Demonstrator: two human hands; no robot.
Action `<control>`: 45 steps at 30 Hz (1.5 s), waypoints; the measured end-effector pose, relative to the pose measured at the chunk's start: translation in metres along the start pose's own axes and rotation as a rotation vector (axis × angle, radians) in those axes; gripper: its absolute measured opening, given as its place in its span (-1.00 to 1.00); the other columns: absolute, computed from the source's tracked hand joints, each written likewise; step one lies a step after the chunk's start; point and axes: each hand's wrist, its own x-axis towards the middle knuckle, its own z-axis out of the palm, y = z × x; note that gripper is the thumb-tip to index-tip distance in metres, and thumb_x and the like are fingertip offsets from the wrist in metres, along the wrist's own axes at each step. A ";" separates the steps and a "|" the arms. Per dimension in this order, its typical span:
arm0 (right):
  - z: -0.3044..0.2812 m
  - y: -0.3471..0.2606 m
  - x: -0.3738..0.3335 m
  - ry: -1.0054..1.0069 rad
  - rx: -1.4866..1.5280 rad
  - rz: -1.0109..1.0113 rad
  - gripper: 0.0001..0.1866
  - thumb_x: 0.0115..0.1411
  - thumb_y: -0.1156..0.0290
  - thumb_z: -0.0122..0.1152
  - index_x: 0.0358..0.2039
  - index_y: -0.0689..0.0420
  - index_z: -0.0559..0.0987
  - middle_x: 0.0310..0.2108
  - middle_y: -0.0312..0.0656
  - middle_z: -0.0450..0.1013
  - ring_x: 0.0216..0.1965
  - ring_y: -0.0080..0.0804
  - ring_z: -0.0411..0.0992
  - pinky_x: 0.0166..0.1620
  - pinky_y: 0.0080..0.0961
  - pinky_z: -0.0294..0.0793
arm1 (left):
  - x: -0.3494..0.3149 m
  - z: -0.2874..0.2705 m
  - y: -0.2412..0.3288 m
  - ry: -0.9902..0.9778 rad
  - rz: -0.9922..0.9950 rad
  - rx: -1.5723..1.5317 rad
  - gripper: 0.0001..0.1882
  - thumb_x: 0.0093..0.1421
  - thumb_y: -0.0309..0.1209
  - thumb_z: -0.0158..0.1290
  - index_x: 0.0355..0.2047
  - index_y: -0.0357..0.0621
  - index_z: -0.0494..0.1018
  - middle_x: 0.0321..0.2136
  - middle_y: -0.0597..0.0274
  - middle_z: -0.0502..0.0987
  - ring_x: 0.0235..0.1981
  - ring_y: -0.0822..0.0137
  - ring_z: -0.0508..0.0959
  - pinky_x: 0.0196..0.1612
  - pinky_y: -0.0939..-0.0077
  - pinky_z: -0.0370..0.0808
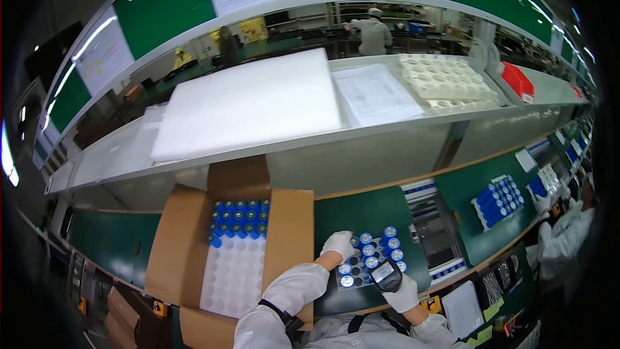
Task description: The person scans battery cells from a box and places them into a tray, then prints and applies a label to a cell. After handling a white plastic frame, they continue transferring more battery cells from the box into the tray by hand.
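Note:
My left hand (339, 245), in a white glove, is closed at the back left corner of a holder (358, 276) with round slots. Its fingertips are round a blue cylindrical battery cell (354, 241); the glove partly hides the grip. Several more blue cells (370, 250) stand upright in the holder, with some dark slots between them. My right hand (402, 294), also gloved, is wrapped round a dark handheld scanner (386, 276) with a small lit screen. The scanner is over the holder's front right part and covers some of the cells.
Left of the holder stands an open cardboard box (290, 220) with a white slotted insert (232, 278); several blue cells fill its back rows. A conveyor (433, 226) runs at the right, beyond it another cell tray (497, 201). A shelf above carries white foam (252, 106). A co-worker (565, 239) is far right.

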 end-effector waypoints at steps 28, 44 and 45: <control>0.042 -0.052 -0.023 -0.016 -0.184 -0.042 -0.67 -0.20 0.39 0.41 -0.34 0.12 0.60 -0.44 -0.03 0.55 -0.33 0.01 0.55 -0.27 -0.27 0.54 | -0.101 -0.080 -0.323 1.179 -0.993 -0.370 -0.68 -0.05 -0.37 0.31 -0.28 -0.23 0.57 -0.38 -0.06 0.63 -0.37 -0.03 0.62 -0.25 0.17 0.52; 0.039 -0.073 -0.021 -0.167 -0.032 -0.012 -0.65 -0.22 0.44 0.38 -0.32 0.17 0.61 -0.40 -0.05 0.58 -0.31 -0.18 0.59 -0.25 -0.41 0.53 | -0.155 -0.143 -0.249 0.960 -0.084 -2.057 -0.45 0.30 0.18 -0.22 -0.32 -0.08 0.37 -0.51 0.16 0.46 -0.43 0.08 0.44 -0.32 0.16 0.47; 0.040 -0.082 -0.015 -0.218 0.014 -0.040 -0.65 -0.22 0.42 0.38 -0.32 0.16 0.61 -0.41 -0.04 0.57 -0.32 -0.16 0.58 -0.25 -0.39 0.53 | -0.142 -0.138 -0.228 0.855 -0.099 -2.155 -0.46 0.29 0.18 -0.19 -0.36 -0.08 0.35 -0.55 0.18 0.44 -0.47 0.11 0.44 -0.35 0.18 0.47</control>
